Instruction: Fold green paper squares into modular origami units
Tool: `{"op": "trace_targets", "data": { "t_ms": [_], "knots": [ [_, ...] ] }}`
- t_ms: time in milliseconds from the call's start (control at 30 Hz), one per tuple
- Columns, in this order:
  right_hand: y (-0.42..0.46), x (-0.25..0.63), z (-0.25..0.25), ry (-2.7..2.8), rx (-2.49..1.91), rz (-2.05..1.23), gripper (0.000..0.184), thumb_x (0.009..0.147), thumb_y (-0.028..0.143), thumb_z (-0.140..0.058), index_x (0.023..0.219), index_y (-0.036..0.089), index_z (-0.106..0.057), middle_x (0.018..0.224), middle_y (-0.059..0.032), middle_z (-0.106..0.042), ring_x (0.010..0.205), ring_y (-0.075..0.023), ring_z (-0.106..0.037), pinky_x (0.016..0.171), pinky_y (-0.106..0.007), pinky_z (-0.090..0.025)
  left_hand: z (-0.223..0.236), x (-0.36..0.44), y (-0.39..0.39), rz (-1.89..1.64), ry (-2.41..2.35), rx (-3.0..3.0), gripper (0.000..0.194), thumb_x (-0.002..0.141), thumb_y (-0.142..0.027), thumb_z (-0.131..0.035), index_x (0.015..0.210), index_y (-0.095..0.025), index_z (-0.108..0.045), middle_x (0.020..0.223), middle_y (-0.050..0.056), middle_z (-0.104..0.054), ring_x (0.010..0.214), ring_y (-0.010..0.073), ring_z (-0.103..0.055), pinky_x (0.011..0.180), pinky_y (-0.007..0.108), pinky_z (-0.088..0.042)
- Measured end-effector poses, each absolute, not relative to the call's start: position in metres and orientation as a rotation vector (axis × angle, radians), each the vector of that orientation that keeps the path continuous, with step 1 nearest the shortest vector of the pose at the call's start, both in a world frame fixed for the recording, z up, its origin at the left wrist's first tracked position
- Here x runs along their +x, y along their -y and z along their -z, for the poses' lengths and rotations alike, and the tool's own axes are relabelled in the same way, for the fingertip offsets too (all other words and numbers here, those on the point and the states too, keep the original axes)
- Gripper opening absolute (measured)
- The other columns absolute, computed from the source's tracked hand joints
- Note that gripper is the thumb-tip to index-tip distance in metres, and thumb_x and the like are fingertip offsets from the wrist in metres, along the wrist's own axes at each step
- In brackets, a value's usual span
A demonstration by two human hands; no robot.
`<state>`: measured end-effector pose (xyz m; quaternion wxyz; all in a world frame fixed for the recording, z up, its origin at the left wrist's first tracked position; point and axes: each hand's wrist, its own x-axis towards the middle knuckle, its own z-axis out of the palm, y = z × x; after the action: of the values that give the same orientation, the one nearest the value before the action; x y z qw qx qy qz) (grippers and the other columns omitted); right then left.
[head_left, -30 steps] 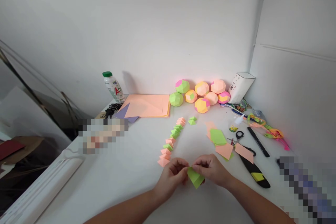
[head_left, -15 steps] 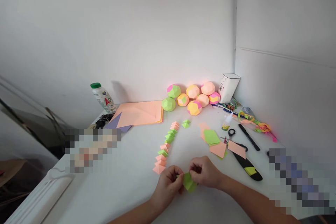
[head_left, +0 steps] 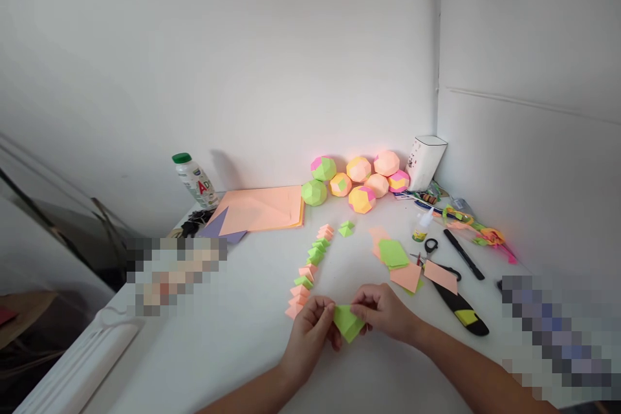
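Between my two hands is a folded piece of green paper [head_left: 349, 322], its lower corner pointing toward me. My left hand [head_left: 313, 330] pinches its left edge. On the opposite edge, my right hand [head_left: 385, 312] grips it with thumb and fingers. Just beyond my left hand runs a slanted row of small folded paper pieces [head_left: 310, 265], some peach and some green. A little apart from its far end sit folded green pieces [head_left: 346, 228]. Right of these lie loose cut sheets, green [head_left: 393, 253] and peach [head_left: 406, 277].
Faceted paper balls [head_left: 361, 199] cluster by the wall near a white box [head_left: 425, 162]. At right lie scissors [head_left: 431, 246], a glue bottle [head_left: 422, 226], a black pen [head_left: 464, 254] and a black-yellow cutter [head_left: 460, 310]. Peach sheets [head_left: 262, 208] and a bottle [head_left: 195, 181] stand left.
The green paper has turned in my hands and now shows a broader face with its point downward. Both hands have risen slightly, and the whole view has shifted a little.
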<state>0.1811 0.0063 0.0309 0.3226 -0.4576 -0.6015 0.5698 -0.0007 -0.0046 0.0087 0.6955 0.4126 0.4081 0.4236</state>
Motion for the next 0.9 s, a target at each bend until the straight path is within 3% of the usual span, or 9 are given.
{"op": "trace_targets", "data": {
  "t_ms": [133,267,500,633,733,833,900],
  "knots": [
    [-0.007,0.181,-0.028,1.517,-1.181,-1.512,0.028,0.080,0.042,-0.060,0.079,0.015,-0.055,0.060,0.0009,-0.060,0.047,-0.0115,-0.058,0.043,-0.020,-0.041,-0.011,-0.001,0.006,-1.008,-0.905,0.894,0.029,0.079,-0.043,-0.060,0.087,-0.019,-0.046,0.056,-0.003,-0.063,0.050,0.0124,-0.058,0.054,0.025,-0.046],
    [-0.008,0.182,-0.025,1.486,-1.118,-1.567,0.027,0.079,0.041,-0.062,0.082,0.015,-0.057,0.066,-0.0006,-0.062,0.055,-0.0123,-0.058,0.051,-0.023,-0.045,-0.010,0.000,0.005,-1.050,-0.900,0.876,0.032,0.075,-0.039,-0.066,0.092,-0.020,-0.047,0.068,-0.002,-0.065,0.062,0.0132,-0.059,0.062,0.027,-0.047],
    [-0.013,0.184,-0.020,1.438,-1.160,-1.545,0.025,0.073,0.037,-0.070,0.075,0.013,-0.063,0.068,-0.0004,-0.059,0.062,-0.0114,-0.052,0.058,-0.024,-0.041,-0.009,-0.001,0.006,-1.083,-0.971,0.917,0.033,0.070,-0.037,-0.071,0.090,-0.020,-0.051,0.061,-0.008,-0.049,0.056,0.0079,-0.046,0.053,0.018,-0.038],
    [-0.012,0.183,-0.016,1.347,-1.088,-1.690,0.034,0.065,0.030,-0.076,0.092,0.015,-0.062,0.074,0.0003,-0.059,0.065,-0.0111,-0.053,0.061,-0.024,-0.042,-0.002,0.000,0.008,-1.103,-0.898,0.942,0.030,0.074,-0.039,-0.068,0.076,-0.021,-0.043,0.065,-0.007,-0.047,0.056,0.0082,-0.045,0.053,0.019,-0.039],
    [-0.011,0.181,-0.015,1.335,-1.155,-1.721,0.041,0.065,0.030,-0.075,0.100,0.015,-0.061,0.071,0.0019,-0.057,0.060,-0.0101,-0.053,0.058,-0.024,-0.043,0.003,-0.002,0.009,-1.111,-0.867,1.017,0.026,0.080,-0.039,-0.061,0.076,-0.021,-0.043,0.068,-0.004,-0.049,0.058,0.0103,-0.048,0.054,0.022,-0.041],
    [-0.010,0.180,-0.015,1.408,-1.195,-1.719,0.031,0.067,0.033,-0.073,0.089,0.013,-0.065,0.064,0.0021,-0.056,0.056,-0.0095,-0.052,0.054,-0.022,-0.041,0.004,-0.005,0.010,-1.079,-0.867,1.275,0.014,0.083,-0.034,-0.056,0.088,-0.021,-0.054,0.078,0.002,-0.056,0.069,0.0155,-0.053,0.061,0.027,-0.044],
    [-0.010,0.180,-0.014,1.445,-1.188,-1.723,0.028,0.068,0.036,-0.072,0.081,0.012,-0.065,0.061,0.0021,-0.056,0.055,-0.0093,-0.052,0.053,-0.021,-0.040,0.003,-0.008,0.009,-1.065,-0.852,1.477,0.016,0.083,-0.029,-0.056,0.097,-0.022,-0.060,0.086,0.005,-0.059,0.078,0.0192,-0.055,0.068,0.030,-0.045]
  ]
}}
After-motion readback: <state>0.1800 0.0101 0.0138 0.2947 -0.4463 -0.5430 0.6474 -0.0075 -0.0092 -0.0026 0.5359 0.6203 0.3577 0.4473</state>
